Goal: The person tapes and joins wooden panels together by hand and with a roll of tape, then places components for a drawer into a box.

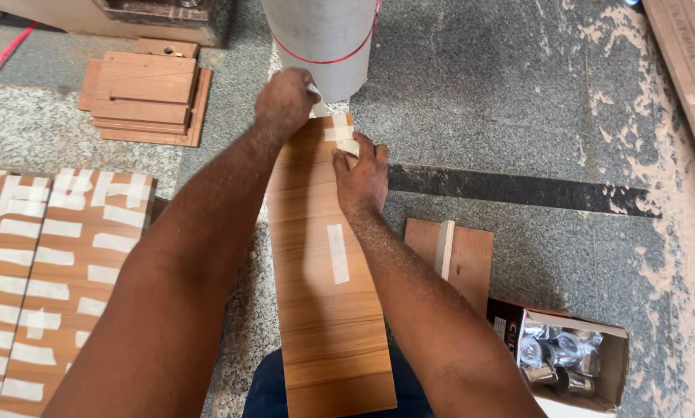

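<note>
1. The wood-grain board (324, 271) runs up the middle of the frame, its far end against the grey cylinder (324, 42).
2. The left hand (285, 101) pinches a strip of tape (338, 130) at that far edge.
3. The right hand (360, 174) presses the strip down, fingers spread flat.
4. Bare floor (518, 93) lies open at upper right; taped boards (45, 271) crowd the left edge.

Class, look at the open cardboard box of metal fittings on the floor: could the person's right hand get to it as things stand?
Probably yes. The box lies open-topped on the person's right side, beside the right forearm, with nothing over it. But the right hand is now pressing tape onto the wood-grain panel.
</note>
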